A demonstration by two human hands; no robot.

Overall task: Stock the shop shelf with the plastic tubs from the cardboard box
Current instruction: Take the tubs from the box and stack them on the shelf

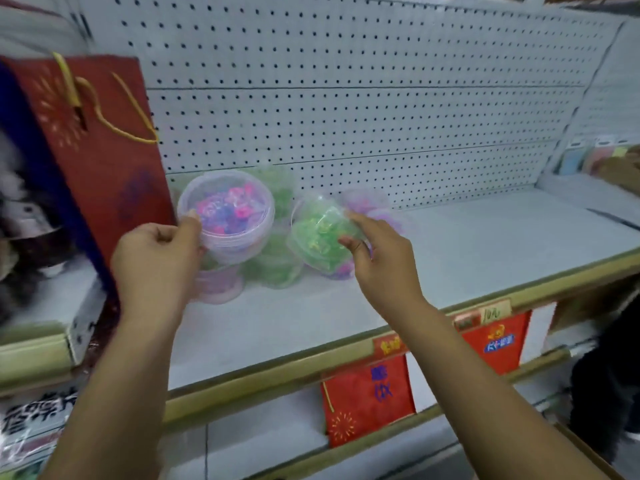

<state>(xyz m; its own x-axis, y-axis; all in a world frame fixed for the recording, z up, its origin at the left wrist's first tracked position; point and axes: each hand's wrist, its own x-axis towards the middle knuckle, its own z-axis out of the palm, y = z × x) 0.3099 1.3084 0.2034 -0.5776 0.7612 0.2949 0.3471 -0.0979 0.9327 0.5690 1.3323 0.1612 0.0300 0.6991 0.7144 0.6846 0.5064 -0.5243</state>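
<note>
While the person faces a white shop shelf (pixel 485 244), both hands reach over a small cluster of clear plastic tubs near its left end. The left hand (pixel 157 252) grips a tub of pink and purple pieces (pixel 230 216), with the thumb on the lid's edge and the fingers curled round its side. The tub is tilted so that the lid faces the viewer. It hangs just above a pink tub (pixel 218 285) standing on the shelf, which suggests it is meant to be stacked on top.

The right hand (pixel 377 252) pinches a tub of green pieces (pixel 320 233) between thumb and forefinger. This tub is also tilted, and it is held just right of the first, in front of purple tubs (pixel 367 200) at the back. Green tubs (pixel 273 268) sit stacked between the two held ones, close to the pegboard back panel (pixel 346 98).

The cluster seems grouped by colour and packed beside a red gift bag (pixel 104 150) with gold cord handles. That probably saves the long bare stretch of shelf to the right for more stock. The cardboard box cannot be made out. Stocking appears to be at an early stage.
</note>
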